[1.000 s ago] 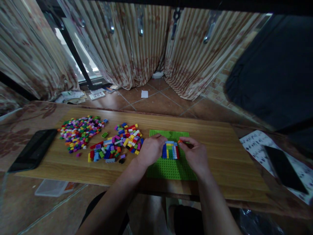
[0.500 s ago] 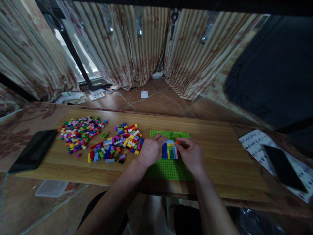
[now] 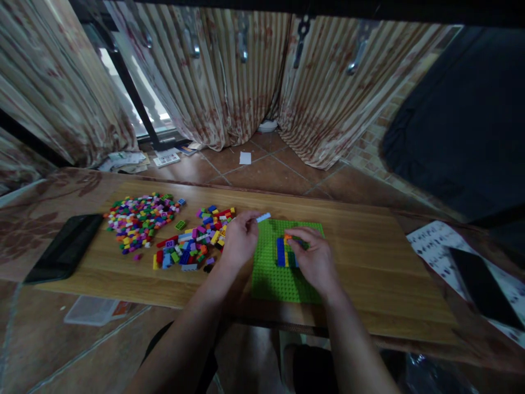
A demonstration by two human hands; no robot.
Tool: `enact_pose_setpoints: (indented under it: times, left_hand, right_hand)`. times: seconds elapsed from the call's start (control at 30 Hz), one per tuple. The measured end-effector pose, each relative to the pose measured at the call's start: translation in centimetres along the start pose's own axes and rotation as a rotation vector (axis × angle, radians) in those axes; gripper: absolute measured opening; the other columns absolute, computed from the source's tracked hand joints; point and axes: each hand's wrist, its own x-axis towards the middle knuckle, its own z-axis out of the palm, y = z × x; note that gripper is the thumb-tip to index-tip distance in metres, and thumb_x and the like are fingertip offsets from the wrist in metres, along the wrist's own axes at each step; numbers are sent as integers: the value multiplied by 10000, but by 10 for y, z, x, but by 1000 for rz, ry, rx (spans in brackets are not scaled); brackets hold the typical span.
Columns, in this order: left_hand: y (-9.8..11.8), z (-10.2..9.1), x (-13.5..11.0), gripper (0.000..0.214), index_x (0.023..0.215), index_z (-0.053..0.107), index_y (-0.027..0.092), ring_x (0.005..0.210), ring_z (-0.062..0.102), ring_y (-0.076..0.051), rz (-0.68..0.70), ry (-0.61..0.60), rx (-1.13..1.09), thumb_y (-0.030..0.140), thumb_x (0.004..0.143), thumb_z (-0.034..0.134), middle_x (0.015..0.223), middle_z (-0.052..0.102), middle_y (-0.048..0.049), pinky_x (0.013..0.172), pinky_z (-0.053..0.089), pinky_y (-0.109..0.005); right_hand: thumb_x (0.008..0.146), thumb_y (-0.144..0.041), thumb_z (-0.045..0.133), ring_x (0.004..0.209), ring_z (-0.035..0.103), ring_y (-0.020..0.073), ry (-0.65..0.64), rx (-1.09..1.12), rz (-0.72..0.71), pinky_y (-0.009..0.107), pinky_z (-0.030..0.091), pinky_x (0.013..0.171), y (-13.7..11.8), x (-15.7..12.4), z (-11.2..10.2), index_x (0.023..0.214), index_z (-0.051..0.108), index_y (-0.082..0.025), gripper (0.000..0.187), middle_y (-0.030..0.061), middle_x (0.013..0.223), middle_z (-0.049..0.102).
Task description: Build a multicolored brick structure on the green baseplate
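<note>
My left hand (image 3: 241,236) pinches a long pale toy brick (image 3: 263,217) at its far end, just above the back left corner of the green baseplate (image 3: 268,285). On the plate stands a block of blue, yellow and green bricks (image 3: 281,253). My right hand (image 3: 314,253) reaches over this block from the right and hides much of it. Between its thumb and forefinger is a small orange brick (image 3: 288,237), at the block's far edge. Whether the orange brick touches the block I cannot tell.
Loose bricks (image 3: 184,246) lie left of the baseplate, with a pile of smaller bricks (image 3: 141,219) beyond them. A black tablet (image 3: 63,249) lies at the far left. To the right, a dark phone (image 3: 486,287) rests on a printed sheet (image 3: 430,241).
My left hand has moved away from the block, back and left, with the pale brick in its fingers. My right hand has shifted left with the orange brick, along the block's far edge.
</note>
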Motion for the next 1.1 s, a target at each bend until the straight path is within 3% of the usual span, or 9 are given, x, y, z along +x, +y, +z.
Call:
enact_pose_setpoints:
  times: [0.3, 0.63, 0.8, 0.9, 1.1]
  left_hand:
    - [10, -1, -6, 333, 962, 749, 187, 881, 683, -180, 48, -153, 174, 86, 842, 455, 964, 745, -63, 866, 521, -296]
    - [16, -6, -5, 315, 725, 678, 175, 729, 637, -181, -41, -163, 261, 153, 854, 392, 730, 696, -49, 702, 467, -270]
    - [19, -6, -5, 346, 648, 646, 172, 640, 596, -168, -74, -234, 260, 175, 848, 364, 613, 631, -30, 628, 432, -255]
    - [20, -5, -6, 363, 697, 689, 168, 643, 606, -163, -81, -310, 242, 181, 847, 358, 634, 653, -28, 625, 443, -247]
    - [22, -6, -9, 413, 998, 760, 197, 695, 654, -151, -14, -412, 186, 165, 850, 376, 763, 738, -9, 722, 500, -236]
  right_hand:
    - [829, -232, 602, 943, 635, 211, -80, -4, -25, 400, 496, 888, 2, 1, 9, 862, 770, -277, 177, 36, 941, 727]
    - [843, -274, 611, 906, 654, 197, -160, 81, 20, 380, 509, 849, 6, 3, 7, 856, 772, -267, 162, 36, 941, 727]
    - [833, -258, 620, 905, 649, 200, -172, 88, 26, 383, 502, 850, 7, 4, 7, 837, 771, -257, 151, 37, 921, 729]
    - [834, -255, 618, 897, 650, 203, -179, 71, 24, 384, 498, 850, 7, 4, 7, 840, 768, -253, 151, 37, 912, 736]
    - [841, -245, 612, 903, 661, 210, -145, 0, 19, 382, 501, 854, 2, 4, 6, 929, 768, -265, 181, 37, 944, 752]
